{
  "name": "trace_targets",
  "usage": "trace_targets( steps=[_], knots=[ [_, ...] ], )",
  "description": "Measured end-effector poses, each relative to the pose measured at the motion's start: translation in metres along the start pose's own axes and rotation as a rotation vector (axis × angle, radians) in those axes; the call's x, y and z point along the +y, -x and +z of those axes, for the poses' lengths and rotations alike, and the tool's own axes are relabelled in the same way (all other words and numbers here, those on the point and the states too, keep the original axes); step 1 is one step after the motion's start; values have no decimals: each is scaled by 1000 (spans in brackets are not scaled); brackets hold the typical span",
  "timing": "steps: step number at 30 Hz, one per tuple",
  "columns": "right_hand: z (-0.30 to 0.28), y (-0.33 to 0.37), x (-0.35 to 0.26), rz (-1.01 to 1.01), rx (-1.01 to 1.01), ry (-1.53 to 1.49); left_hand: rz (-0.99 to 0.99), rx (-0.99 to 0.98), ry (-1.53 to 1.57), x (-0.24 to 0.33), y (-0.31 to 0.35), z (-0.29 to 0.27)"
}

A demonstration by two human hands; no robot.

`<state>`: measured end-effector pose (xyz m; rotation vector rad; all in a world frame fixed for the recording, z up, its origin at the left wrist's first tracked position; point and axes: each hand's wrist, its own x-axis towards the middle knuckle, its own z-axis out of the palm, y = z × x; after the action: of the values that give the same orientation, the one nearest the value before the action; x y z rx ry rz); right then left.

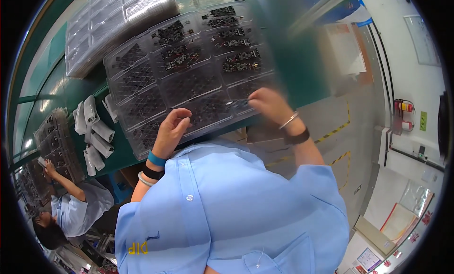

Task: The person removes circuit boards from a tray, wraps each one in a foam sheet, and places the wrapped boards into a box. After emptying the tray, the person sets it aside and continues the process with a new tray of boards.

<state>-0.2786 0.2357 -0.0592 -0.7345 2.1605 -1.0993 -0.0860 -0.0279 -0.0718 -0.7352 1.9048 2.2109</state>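
Circuit board (240, 104) pinched at the front of a clear tray

The piece, dark and blurred but probably 1 of the same kind as the rows of boards (241, 66) farther back, is over the front edge of the clear tray (126, 125), toward its right side. Whether it touches the plastic cannot be told.

The person's right hand (270, 106) has its fingers closed together on 1 end of the piece. The left hand (170, 132) is over the front of the tray, nearer the middle, its fingers curved with a gap at the thumb and nothing visible in them.

Holding by 1 end leaves the other end free to tip, so a light grip on 2 opposite edges would probably serve better, away from the small parts. The free hand could steady the tray rim against the green bench (298, 80). A slow, level movement should suit the piece, with space kept from neighbouring boards so that nothing scrapes or snags.
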Motion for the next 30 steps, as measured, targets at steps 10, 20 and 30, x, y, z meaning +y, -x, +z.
trace_targets(
  steps=[10, 20, 30],
  knots=[
    [-23, -37, 35, -306, 277, 782, 56, 88, -54, -22, 13, -12],
    [0, -27, 27, -237, 346, 950, 157, 647, -192, -35, 58, -136],
    [52, -10, -28, -110, 347, 913, 91, 1089, -574, -99, -13, -268]
  ],
)
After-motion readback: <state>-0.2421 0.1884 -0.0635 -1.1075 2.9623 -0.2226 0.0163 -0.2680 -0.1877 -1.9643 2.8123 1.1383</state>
